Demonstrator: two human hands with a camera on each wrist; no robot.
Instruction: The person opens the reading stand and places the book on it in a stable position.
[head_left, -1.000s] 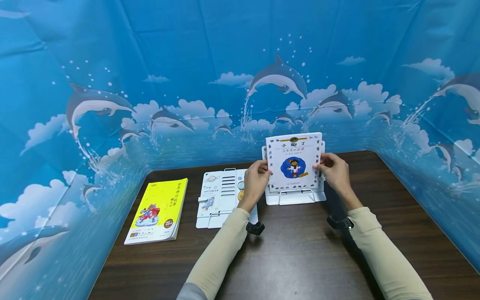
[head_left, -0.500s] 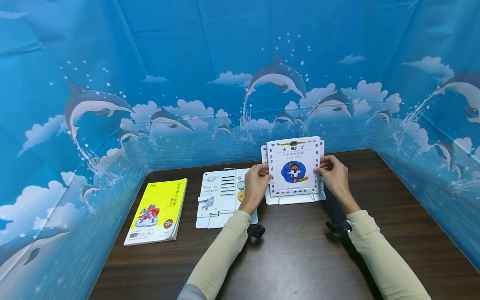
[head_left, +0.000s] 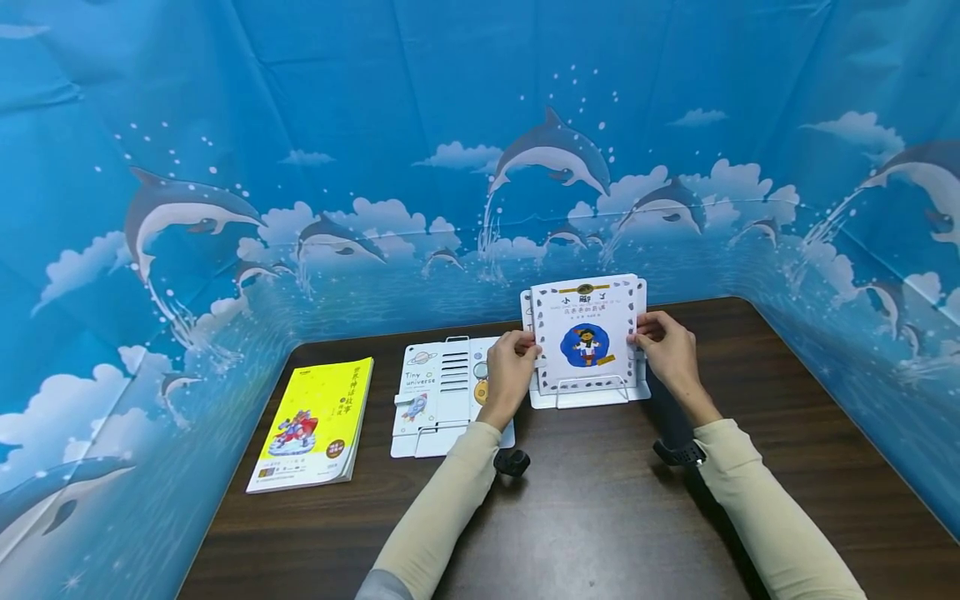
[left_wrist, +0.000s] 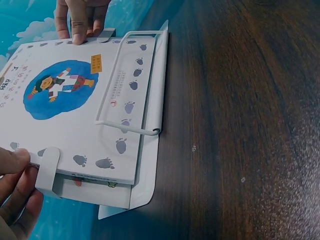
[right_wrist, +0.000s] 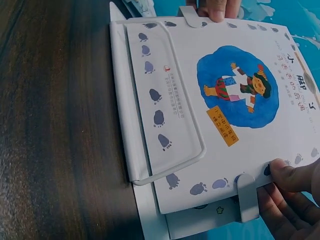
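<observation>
Footprint-bordered picture book has come down since the frame 1.0 s ago: its lower edge, then above the wire page holder, now sits behind it. Position nearly unchanged from 0.5 s ago. The book leans upright on a white book stand, cover facing the person.

Grip: left hand pinches the book's left edge, right hand the right edge. Both are closed to about the book's thickness, thumbs at the cover's margins.

View comparison: head view gives the whole cover and the stand's rim showing past both sides. Wrist views add the side clips: one beside the left hand, one beside the right, each lapping the cover's edge in its view. Right wrist view also shows a small star printed on the stand's panel behind the book. Whether the book's base touches the ledge cannot be told.

In the way: the wire crosses the lower cover; left hand and forearm hide part of a second stand marked "Tiny universe", lying just left of the first. Farther left lies a yellow book. All rest on a dark wood-grain table, dolphin-print backdrop behind.
</observation>
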